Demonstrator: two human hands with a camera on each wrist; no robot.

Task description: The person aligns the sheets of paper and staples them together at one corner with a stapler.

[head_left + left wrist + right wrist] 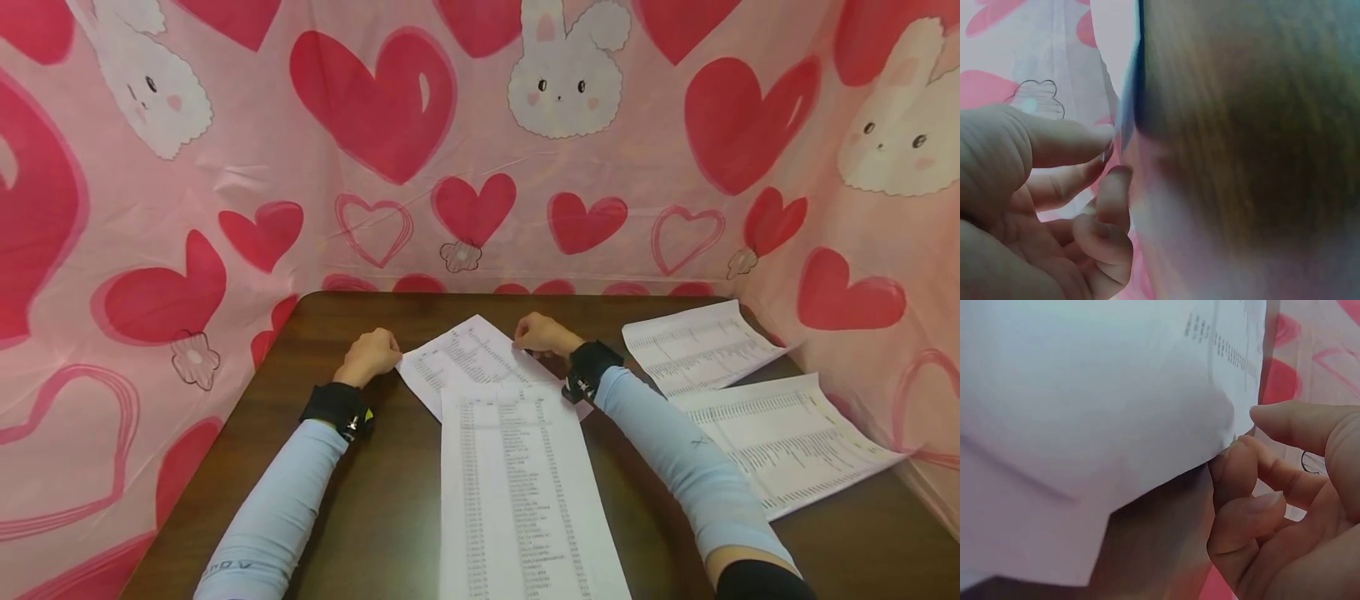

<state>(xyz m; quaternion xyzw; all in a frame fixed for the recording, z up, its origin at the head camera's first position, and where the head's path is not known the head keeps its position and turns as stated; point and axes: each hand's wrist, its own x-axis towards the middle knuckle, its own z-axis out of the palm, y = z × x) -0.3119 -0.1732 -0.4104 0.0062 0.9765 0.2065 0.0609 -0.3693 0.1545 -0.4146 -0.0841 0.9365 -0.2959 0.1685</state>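
A printed sheet of paper point(465, 354) lies turned at an angle toward the far side of the table. At its left corner, my left hand point(371, 357) pinches the paper between thumb and index finger; the left wrist view shows the thin edge of the sheet point(1119, 56) there. My right hand point(547, 335) pinches the sheet's right side, with the thumb and curled fingers at the paper's edge in the right wrist view. A second, longer-looking printed sheet point(498, 492) lies nearer me and covers the lower part of the angled one.
Two more printed sheets lie to the right, one farther back point(701, 343) and one nearer point(787, 437), with curled edges by the wall. The dark brown wooden table point(375, 517) is bordered by a pink curtain point(480, 275) with hearts and rabbits.
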